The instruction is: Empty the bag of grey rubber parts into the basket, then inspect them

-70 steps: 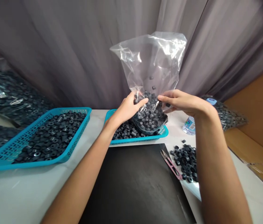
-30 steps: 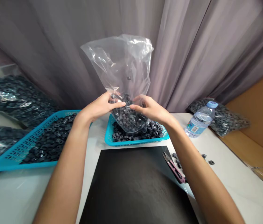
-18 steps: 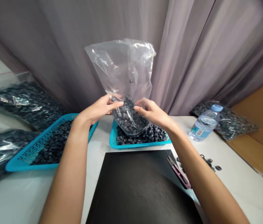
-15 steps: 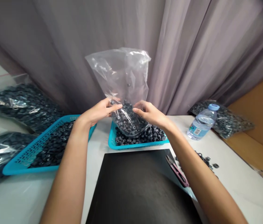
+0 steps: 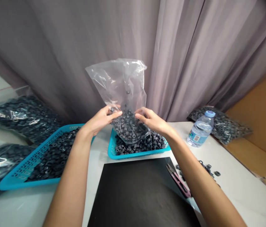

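A clear plastic bag stands upright in the middle, its lower part filled with small dark ring-like pieces. My left hand grips the bag's left side, thumb in front and fingers partly behind the plastic. On the opposite side my right hand holds the bag too, its thumb and curled fingers against the plastic. The bag's rounded bottom rests over a small blue basket that holds more of the same dark pieces. One piece clings high up inside the bag.
A larger blue basket of dark pieces stands left, beside filled bags. In front lies a black board with pink thread snips on its edge. Loose pieces, a water bottle and another filled bag are at right.
The whole view has shifted, so everything sits slightly lower in the picture. Both hands keep their hold on the bag, with little movement relative to the small basket.
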A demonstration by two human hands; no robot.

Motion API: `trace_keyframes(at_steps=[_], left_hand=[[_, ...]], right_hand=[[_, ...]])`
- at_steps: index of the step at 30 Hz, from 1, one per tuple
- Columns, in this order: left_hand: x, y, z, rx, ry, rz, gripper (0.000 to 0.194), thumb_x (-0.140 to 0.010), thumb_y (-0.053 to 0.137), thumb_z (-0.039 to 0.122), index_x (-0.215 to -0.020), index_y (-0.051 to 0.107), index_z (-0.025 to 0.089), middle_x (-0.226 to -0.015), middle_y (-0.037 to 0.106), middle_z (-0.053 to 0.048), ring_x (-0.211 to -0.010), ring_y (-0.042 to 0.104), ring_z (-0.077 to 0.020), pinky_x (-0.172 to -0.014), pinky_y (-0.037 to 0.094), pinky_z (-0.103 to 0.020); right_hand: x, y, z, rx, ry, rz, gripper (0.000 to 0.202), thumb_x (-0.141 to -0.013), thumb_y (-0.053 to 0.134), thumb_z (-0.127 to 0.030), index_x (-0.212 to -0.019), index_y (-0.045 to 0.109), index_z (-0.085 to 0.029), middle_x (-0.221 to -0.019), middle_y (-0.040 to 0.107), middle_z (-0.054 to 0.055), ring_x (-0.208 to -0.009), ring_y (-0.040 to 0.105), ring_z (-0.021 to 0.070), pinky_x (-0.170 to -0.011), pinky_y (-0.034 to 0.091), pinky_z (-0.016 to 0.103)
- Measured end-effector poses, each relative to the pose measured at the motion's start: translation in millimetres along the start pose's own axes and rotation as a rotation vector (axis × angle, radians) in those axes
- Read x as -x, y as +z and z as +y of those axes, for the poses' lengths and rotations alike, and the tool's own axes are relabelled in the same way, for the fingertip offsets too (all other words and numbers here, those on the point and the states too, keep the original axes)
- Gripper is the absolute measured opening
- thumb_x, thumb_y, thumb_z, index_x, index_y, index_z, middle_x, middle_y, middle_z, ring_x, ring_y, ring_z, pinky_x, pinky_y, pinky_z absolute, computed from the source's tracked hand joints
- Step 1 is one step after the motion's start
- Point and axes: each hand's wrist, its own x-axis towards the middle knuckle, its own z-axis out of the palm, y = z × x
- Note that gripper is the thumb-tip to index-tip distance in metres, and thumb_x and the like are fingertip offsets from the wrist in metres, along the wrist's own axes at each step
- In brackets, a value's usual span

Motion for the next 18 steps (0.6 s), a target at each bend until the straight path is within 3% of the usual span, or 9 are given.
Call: trace_keyframes(at_steps=[10,18], left_hand=[[2.2,-7.0,16.4,0.061,0.106,0.029,0.061,-0.073,0.083,0.048,-0.127,0.066,0.028,-0.127,0.069,-0.007,-0.124,0.061,-0.0305,-0.106,0.050,-0.047],[-8.3,-2.5,3.4,0.082,0.084,0.056,0.061,-0.069,0.086,0.047,-0.125,0.069,0.028,-0.111,0.073,-0.006,-0.115,0.065,-0.0301,-0.098,0.054,-0.047]], right_hand=[[-6.0,4.6,-11.2,-0.088,-0.066,0.063,0.019,-0.101,0.050,-0.031,-0.112,0.060,-0.019,-0.102,0.066,0.003,-0.100,0.062,0.0180,-0.093,0.051,0.034],[-11.5,22.5,0.5,-0.128,-0.002,0.134,0.008,-0.099,0.049,-0.024,-0.098,0.056,-0.021,-0.094,0.064,0.002,-0.098,0.063,0.0192,-0.093,0.051,0.036]])
